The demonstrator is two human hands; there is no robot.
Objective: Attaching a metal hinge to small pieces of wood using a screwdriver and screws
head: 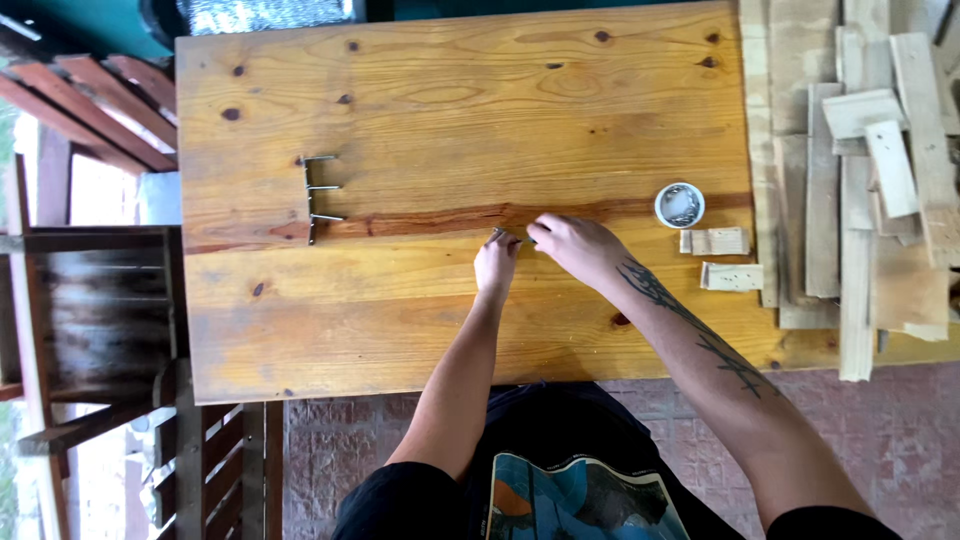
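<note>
Where grain darkens, both hands (540, 255) pinch metal.

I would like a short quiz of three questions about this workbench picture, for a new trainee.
1. True or false: both hands meet at a small metal piece on the wooden table.
2. What lies right of the right hand? A) a round white container B) a hammer C) a saw
3. Which hand is closer to the metal hook rack?

Key:
1. True; the left hand and the right hand pinch the small metal piece.
2. A, the round white container.
3. The left hand.
</note>
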